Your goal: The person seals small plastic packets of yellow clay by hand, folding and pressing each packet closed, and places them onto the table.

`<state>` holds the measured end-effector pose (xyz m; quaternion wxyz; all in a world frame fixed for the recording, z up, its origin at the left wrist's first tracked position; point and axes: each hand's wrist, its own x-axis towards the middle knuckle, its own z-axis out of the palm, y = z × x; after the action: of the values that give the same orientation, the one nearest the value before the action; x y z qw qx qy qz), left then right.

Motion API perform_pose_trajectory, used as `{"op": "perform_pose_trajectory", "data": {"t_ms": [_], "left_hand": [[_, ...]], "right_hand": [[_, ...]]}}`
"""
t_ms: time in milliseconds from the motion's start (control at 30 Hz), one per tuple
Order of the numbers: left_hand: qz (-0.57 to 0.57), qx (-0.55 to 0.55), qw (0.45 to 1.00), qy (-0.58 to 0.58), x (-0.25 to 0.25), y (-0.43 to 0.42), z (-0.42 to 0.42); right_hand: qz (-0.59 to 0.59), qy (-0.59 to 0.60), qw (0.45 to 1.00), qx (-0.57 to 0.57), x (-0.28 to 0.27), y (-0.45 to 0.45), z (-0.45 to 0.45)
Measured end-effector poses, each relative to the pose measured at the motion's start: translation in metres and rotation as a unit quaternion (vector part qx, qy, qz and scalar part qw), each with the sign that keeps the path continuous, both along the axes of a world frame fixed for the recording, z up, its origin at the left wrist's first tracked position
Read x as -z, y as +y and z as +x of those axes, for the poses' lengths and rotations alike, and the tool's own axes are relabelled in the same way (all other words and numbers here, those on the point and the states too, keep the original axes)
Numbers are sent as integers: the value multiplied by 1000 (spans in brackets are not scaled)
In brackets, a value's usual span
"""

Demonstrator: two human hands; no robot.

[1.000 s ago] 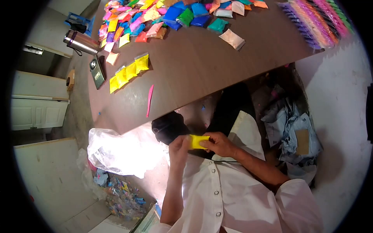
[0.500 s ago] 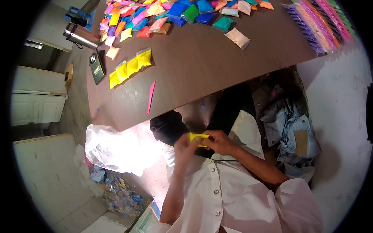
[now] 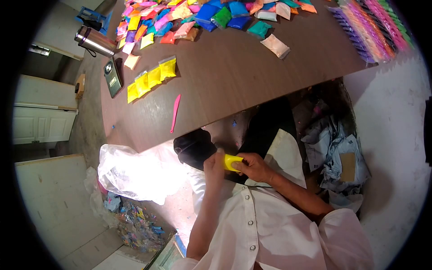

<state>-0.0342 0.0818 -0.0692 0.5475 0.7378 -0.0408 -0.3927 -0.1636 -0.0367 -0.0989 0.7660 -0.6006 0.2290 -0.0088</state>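
Both hands are together over my lap, below the table's front edge. Between them stretches a smooth piece of yellow modelling clay (image 3: 232, 163). My left hand (image 3: 213, 166) is closed on its left end, while the fingers and thumb of my right hand (image 3: 254, 167) pinch the right end. Up on the table, four-sided yellow packets (image 3: 154, 77) lie in an overlapping row. A pink plastic knife (image 3: 176, 112) rests near the table edge, in front of that row.
Colourful packets (image 3: 220, 17) are heaped at the table's far side; a peach packet (image 3: 275, 46) lies apart. A steel flask (image 3: 95, 41) and a phone (image 3: 112, 78) sit at left, twisted coloured packs (image 3: 366, 29) at right. A clear plastic bag (image 3: 130, 173) is beside me.
The yellow clay shows more between my hands, smoother and broader than before. My left hand has turned slightly, its thumb now raised; the right hand stays nearly in place.
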Motion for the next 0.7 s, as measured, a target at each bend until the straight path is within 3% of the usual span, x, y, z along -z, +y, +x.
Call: {"op": "perform_pose_trajectory", "data": {"t_ms": [133,200,300,367,433,467,533,667,700], "left_hand": [[-12,-37,998,46,0,-4,3],[-36,-179,973,143,-4,-3,10],[-63,-119,987,91,29,21,21],[-64,-126,987,77,16,12,18],[-132,-200,971,15,-5,-5,10],[-132,-199,971,15,-4,-1,12],[-169,-154,966,120,-1,13,20],[-112,-137,976,127,9,26,27],[-116,-118,985,55,8,26,25]], "right_hand": [[-14,-17,1000,5,-10,-2,3],[-21,-16,1000,-8,-21,-6,1],[-13,-11,1000,7,-12,-5,-1],[3,-9,999,35,-7,-2,1],[-23,-2,998,58,-7,-3,3],[-23,-2,998,58,-8,-4,3],[-44,8,997,58,-12,-7,4],[-43,3,997,66,-15,-8,5],[-53,8,996,65,-15,-8,4]]}}
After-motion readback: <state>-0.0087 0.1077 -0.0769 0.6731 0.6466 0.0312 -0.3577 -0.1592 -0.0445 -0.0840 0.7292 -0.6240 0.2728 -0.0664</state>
